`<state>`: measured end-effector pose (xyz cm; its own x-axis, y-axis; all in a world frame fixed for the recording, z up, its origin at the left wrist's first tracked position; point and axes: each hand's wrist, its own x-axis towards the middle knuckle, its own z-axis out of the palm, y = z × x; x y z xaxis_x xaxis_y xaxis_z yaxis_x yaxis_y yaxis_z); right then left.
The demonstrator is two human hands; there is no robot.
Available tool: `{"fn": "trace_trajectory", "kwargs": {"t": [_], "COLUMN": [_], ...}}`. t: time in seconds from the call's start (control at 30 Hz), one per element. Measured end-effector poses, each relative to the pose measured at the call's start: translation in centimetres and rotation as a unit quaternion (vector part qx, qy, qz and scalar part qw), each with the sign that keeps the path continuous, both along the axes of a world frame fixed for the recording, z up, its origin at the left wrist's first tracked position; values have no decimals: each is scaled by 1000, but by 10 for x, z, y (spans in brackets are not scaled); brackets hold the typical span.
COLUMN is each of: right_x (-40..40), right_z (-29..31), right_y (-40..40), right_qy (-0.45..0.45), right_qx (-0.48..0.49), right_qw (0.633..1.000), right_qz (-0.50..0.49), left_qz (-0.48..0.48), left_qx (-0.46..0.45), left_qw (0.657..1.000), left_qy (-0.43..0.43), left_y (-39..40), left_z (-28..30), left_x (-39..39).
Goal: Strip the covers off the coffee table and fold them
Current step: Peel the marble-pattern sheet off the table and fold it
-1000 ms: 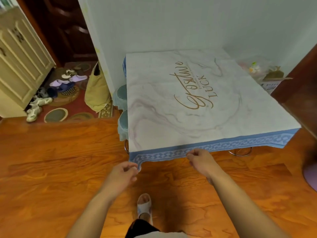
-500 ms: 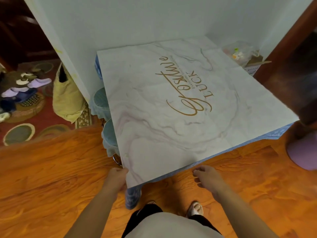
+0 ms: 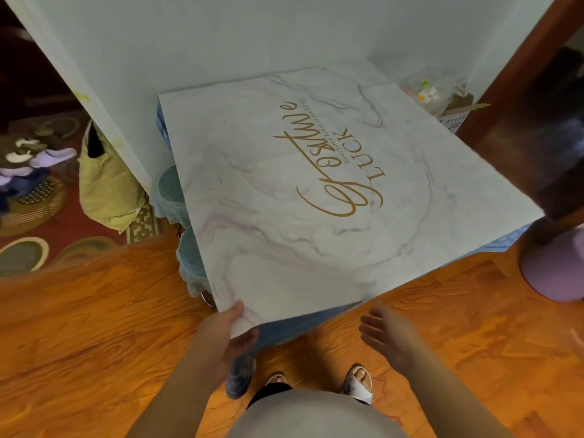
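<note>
A white marbled cover [image 3: 316,191] with gold lettering lies over the coffee table, which stands in the wall corner. Under it a blue patterned cover [image 3: 284,327] shows along the near edge and hangs down at the near left corner. My left hand [image 3: 227,330] grips that near left corner of the marbled cover, thumb on top and fingers underneath. My right hand [image 3: 385,336] hovers just off the near edge, fingers spread, holding nothing. The table itself is hidden by the covers.
Blue-covered stools [image 3: 177,197] are tucked at the table's left side. A yellow bag [image 3: 107,184] leans on the wall, with shoes [image 3: 38,162] on a red rug beyond. A box [image 3: 455,115] sits far right, a purple object [image 3: 556,270] at right. My feet [image 3: 357,384] stand on wood floor.
I have stepped closer to the table. My left hand took hold of the marbled cover's near left corner. My right hand came off the near edge and spread its fingers.
</note>
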<state>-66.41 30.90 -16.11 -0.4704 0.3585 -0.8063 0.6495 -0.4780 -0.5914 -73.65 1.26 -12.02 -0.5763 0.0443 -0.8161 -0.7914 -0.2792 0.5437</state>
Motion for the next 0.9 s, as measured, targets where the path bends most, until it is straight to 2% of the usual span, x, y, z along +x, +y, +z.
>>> {"fn": "trace_trajectory", "kwargs": {"t": [0.07,0.13,0.23,0.33,0.43,0.53,0.6,0.7,0.77,0.83,0.9], "right_x": [-11,-28,-61,-90,-99,-84,-65,-42,-33,-26,-17], "right_z": [3,13,33,40,25,2,-12,-25,-28,-25,-20], "right_y": [11,27,64,100,116,92,67,50,48,50,59], "right_qy": [84,155,195,138,35,-2,3,-9,-5,-4,-4], "right_qx": [-102,-173,-155,-109,-26,22,-19,-80,-87,-86,-91], "right_qw": [984,953,937,940,966,983,986,987,991,994,996], "right_qz": [-122,-192,-246,-291,-254,-183,-163,-136,-104,-70,-22], "left_qz": [0,-14,-24,-39,-52,13,77,132,51,-111,-321], "left_qx": [41,30,2,-23,-50,-94,-107,-98,-132,-163,-183], "left_qw": [998,995,992,994,996,993,986,959,937,893,809], "left_qy": [52,99,123,102,60,69,106,230,318,404,456], "left_y": [1,-1,-12,-28,-41,-58,-67,-51,-6,64,136], "left_z": [35,65,87,85,70,62,65,81,94,103,80], "left_x": [-3,-8,-19,-17,-11,-23,-44,-79,-92,-90,-76]}}
